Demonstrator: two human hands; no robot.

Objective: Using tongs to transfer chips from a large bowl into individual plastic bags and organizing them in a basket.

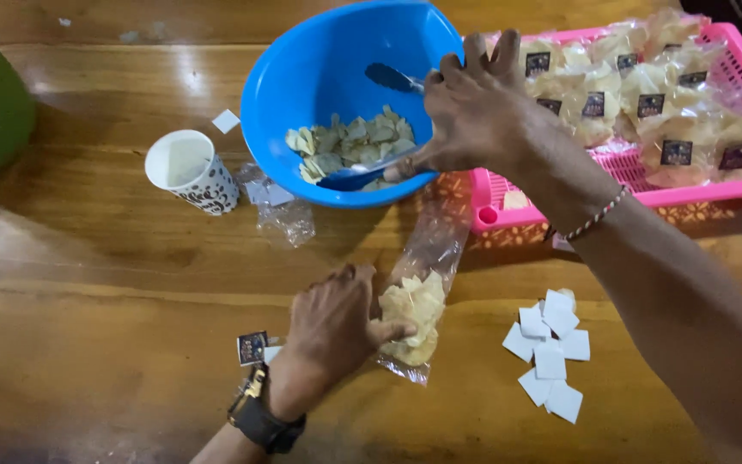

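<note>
Right hand (474,112) gripping blue plastic tongs (371,167) over the round blue plastic bowl (302,77); left hand (332,326) pinching a clear plastic chip-filled bag (414,314) (flat on worktop (96,344)).

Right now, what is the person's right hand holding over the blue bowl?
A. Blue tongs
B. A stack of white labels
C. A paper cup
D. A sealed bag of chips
A. The right hand grips blue tongs whose tips reach into the blue bowl of chips.
</note>
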